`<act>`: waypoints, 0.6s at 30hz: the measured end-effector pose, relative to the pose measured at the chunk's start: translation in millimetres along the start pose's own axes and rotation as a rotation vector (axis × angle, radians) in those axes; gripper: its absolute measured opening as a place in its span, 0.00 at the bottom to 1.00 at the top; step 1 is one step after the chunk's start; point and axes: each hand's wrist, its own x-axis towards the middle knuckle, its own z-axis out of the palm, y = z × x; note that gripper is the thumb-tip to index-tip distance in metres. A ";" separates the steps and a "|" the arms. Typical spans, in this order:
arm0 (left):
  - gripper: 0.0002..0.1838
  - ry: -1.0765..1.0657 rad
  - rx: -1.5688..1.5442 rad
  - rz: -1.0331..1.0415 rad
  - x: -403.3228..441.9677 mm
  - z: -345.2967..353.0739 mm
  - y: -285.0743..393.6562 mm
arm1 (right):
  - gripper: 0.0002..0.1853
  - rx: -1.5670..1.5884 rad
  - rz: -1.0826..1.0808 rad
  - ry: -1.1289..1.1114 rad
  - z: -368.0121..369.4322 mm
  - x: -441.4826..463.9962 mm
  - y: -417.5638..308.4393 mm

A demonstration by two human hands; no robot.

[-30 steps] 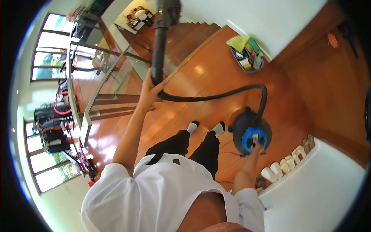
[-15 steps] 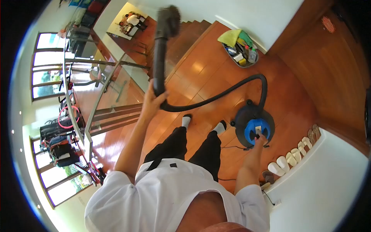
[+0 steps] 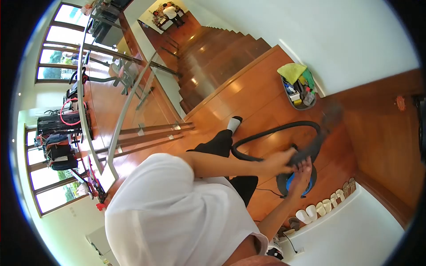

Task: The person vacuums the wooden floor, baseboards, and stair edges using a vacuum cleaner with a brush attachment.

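My left hand (image 3: 278,162) is closed round the black vacuum hose handle (image 3: 305,153), whose dark brush head (image 3: 332,116) points up and to the right, blurred. Right beside it, my right hand (image 3: 302,170) has its fingers bent against the lower side of the handle; whether they grip it is unclear. Behind both hands stands the round black and blue vacuum (image 3: 314,177), partly hidden. Its hose (image 3: 275,129) arcs over the wooden floor, from near the handle to the vacuum.
A grey bin (image 3: 305,105) of bottles and cloths stands by the wall. Stairs (image 3: 217,57) descend beyond the floor edge, beside a glass railing (image 3: 128,106). Slippers (image 3: 319,208) line the lower right wall. A cable runs near the vacuum. Another person (image 3: 170,12) is far below.
My left hand has swung the handle and brush head from the upper middle to the right. My right hand has left the vacuum's top and come up to the handle. The view has shifted.
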 end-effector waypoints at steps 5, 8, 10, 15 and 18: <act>0.34 -0.342 -0.053 0.087 2.4 17.1 -4.1 | 0.26 -0.163 -0.076 0.249 60.2 -11.2 -24.9; 0.32 -0.430 0.122 0.375 1.8 -17.0 -7.6 | 0.26 -0.318 -0.007 0.422 13.8 -28.9 -27.6; 0.32 -0.502 0.134 0.417 4.5 -41.7 -12.3 | 0.26 -0.464 0.018 0.597 17.9 -45.1 -46.6; 0.32 -0.707 0.299 0.086 18.0 -102.3 -67.0 | 0.28 -0.878 0.017 0.705 -0.4 -96.5 -58.6; 0.31 -0.746 0.356 0.022 15.7 -131.4 -88.5 | 0.35 -0.966 0.158 0.610 -25.4 -129.7 -7.1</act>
